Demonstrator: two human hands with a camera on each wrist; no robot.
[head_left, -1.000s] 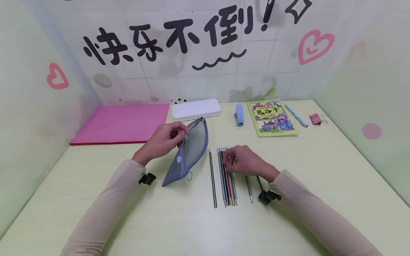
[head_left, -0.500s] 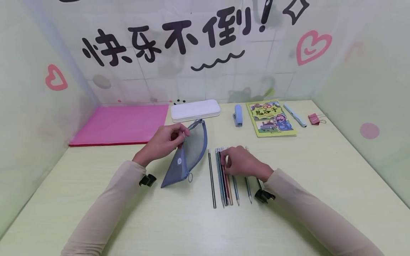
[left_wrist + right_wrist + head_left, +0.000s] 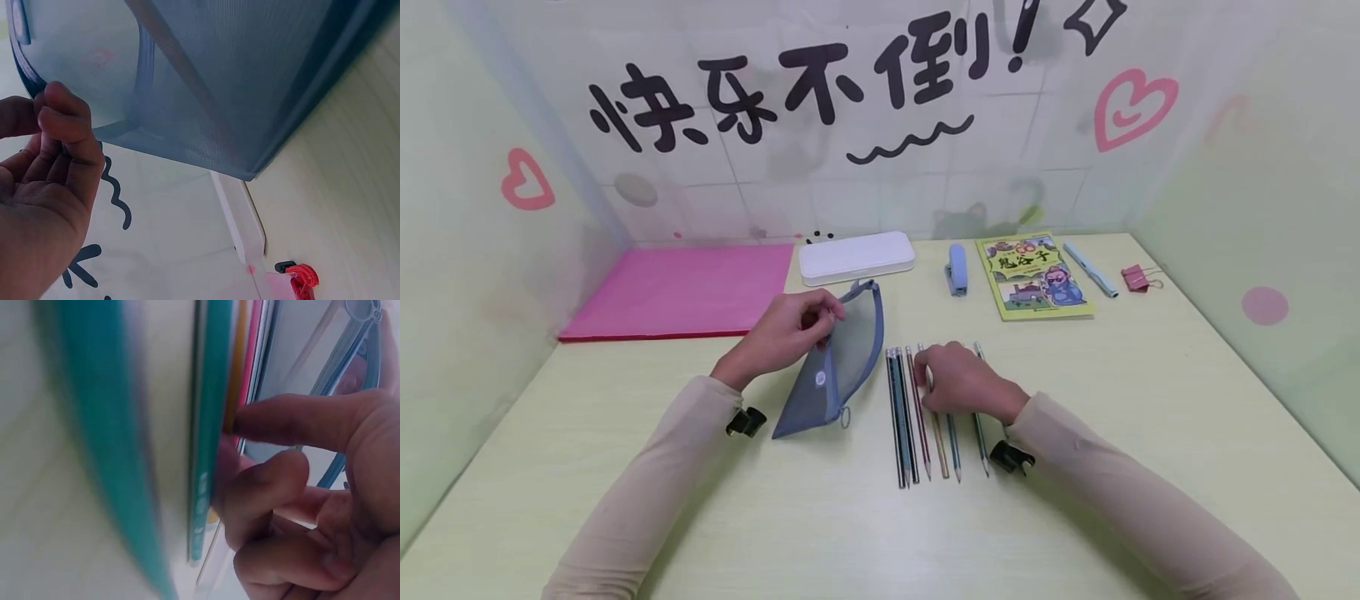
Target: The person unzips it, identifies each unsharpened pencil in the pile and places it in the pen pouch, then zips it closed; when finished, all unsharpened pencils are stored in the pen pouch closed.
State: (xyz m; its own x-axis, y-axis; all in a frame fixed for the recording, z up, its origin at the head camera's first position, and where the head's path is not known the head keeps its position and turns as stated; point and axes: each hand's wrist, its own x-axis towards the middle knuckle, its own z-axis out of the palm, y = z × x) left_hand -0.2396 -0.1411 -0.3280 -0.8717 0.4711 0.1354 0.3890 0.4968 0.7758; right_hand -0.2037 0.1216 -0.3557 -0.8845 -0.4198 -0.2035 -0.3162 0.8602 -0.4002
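My left hand (image 3: 786, 333) pinches the rim of a blue-grey mesh zip pencil pouch (image 3: 806, 398), which stands tilted with its mouth towards the right. In the left wrist view, thumb and fingertips meet at the zipper edge of the pouch (image 3: 206, 75). My right hand (image 3: 962, 382) is low over a row of pencils, thumb and fingers curled at a yellow-orange pencil (image 3: 942, 454). A red pencil (image 3: 922, 442) lies just left of it; further left, dark and teal pencils (image 3: 902, 433) lie together. A teal pencil (image 3: 954, 450) and a green pencil (image 3: 982, 450) extend from under the hand.
Along the back are a pink folder (image 3: 681, 292), a white pencil case (image 3: 857, 258), a blue stapler (image 3: 957, 271), a yellow comic book (image 3: 1036, 279), a light blue pen (image 3: 1091, 269) and a pink binder clip (image 3: 1138, 279). Walls enclose the table (image 3: 850, 533).
Teal and dark pencils have shifted left against the striped pencil. The red pencil now lies apart from the yellow one. My left hand and the pouch have hardly moved.
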